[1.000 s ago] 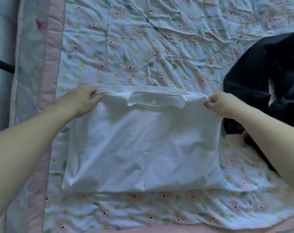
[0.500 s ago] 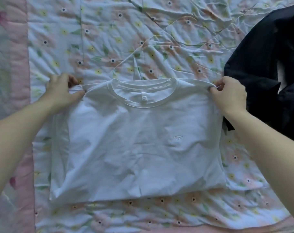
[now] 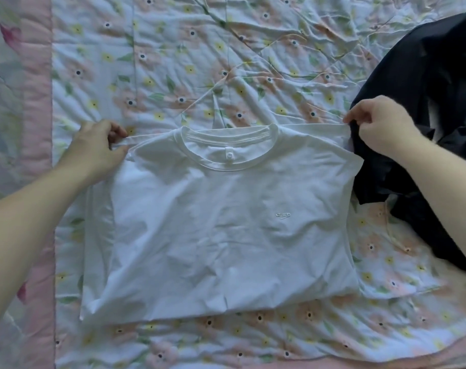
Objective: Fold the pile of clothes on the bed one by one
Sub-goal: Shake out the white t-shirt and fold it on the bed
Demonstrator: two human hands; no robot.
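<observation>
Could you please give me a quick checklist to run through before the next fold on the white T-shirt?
1. Left hand pinches the shoulder edge: ok.
2. Right hand pinches the other shoulder: ok.
3. T-shirt front up, collar away from the person: ok.
4. Body smooth: not ok, light wrinkles across the middle.
5. Clear of the dark garment: not ok, they touch at the right shoulder.
6. Sleeves tucked evenly under: cannot tell.
</observation>
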